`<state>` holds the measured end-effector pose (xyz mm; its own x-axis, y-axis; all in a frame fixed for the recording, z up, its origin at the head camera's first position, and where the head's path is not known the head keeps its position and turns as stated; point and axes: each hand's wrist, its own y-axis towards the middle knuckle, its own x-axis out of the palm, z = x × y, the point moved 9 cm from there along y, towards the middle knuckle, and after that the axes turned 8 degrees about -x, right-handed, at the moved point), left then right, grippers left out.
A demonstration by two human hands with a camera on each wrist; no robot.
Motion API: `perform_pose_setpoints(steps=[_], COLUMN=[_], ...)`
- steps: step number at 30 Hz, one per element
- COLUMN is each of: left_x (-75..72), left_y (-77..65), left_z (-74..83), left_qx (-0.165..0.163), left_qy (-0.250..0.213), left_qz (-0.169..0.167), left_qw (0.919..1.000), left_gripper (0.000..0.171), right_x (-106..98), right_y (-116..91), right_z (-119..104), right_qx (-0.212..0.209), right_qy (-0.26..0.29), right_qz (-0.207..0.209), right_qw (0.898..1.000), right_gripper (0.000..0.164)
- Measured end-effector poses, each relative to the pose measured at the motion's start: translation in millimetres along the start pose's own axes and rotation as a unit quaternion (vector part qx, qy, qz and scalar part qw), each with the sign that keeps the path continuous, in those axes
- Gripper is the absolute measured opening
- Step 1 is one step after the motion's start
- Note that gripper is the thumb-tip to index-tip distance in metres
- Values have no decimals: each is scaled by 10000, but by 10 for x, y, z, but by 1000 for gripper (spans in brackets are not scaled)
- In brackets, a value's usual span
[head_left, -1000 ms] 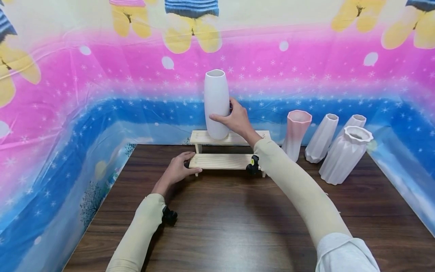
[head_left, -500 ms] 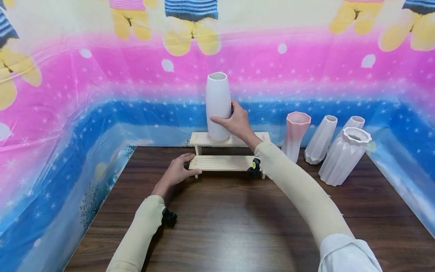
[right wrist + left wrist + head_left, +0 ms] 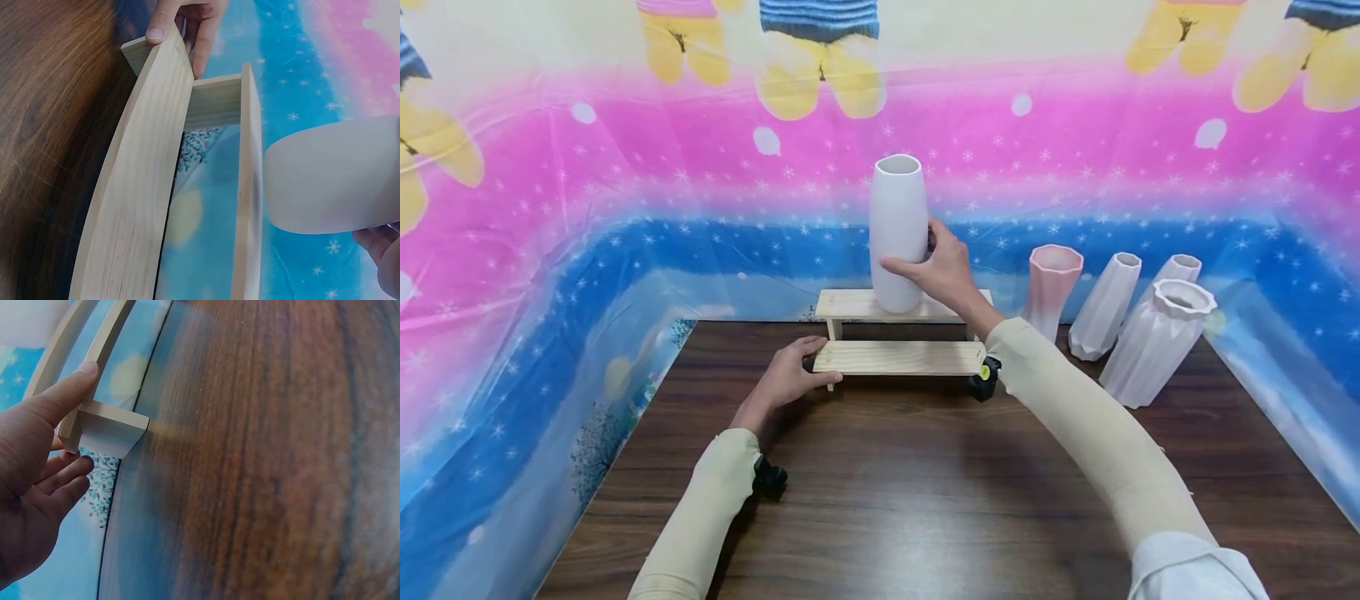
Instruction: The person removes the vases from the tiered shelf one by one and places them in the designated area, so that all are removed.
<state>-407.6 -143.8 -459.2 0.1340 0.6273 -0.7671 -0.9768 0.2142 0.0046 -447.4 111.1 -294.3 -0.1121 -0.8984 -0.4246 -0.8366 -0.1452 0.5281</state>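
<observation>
A tall smooth white vase (image 3: 898,208) stands upright over the upper board of a two-step wooden stand (image 3: 895,357). My right hand (image 3: 946,267) grips its lower right side, thumb across the front and fingers behind. In the right wrist view the vase's base (image 3: 331,178) is right at the upper board, a thin strip of backdrop showing between. At the left end of the lower step, my left hand (image 3: 790,373) holds the stand. Its thumb (image 3: 87,370) lies on the board's edge in the left wrist view, with the other fingers on the far side.
Right of the stand, a pink-and-white vase (image 3: 1055,283) and several white vases, including one with a ruffled rim (image 3: 1157,350), stand on the dark wooden table (image 3: 880,492). A printed cloth backdrop (image 3: 737,183) rises behind the table and along its sides.
My right hand has shifted the white vase a little to the right along the upper board. My left hand stays at the stand's left end.
</observation>
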Motion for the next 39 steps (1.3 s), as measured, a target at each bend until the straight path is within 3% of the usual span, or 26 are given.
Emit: perform_pose_setpoints(steps=[21, 29, 39], left_x=[1, -5, 2], left_y=[5, 12, 6], left_z=[10, 0, 3], left_qx=[97, 116, 79], left_qy=[23, 13, 19], left_qz=[90, 83, 53], left_qw=[9999, 9999, 10000], left_gripper=[85, 86, 86], right_x=[-407, -549, -763], right_y=[-412, -559, -765], right_z=[-117, -184, -149], right_qx=[-36, -289, -212], right_qy=[-114, -51, -84], right_qz=[203, 173, 187], right_qw=[9997, 9994, 9996], right_gripper=[91, 91, 88])
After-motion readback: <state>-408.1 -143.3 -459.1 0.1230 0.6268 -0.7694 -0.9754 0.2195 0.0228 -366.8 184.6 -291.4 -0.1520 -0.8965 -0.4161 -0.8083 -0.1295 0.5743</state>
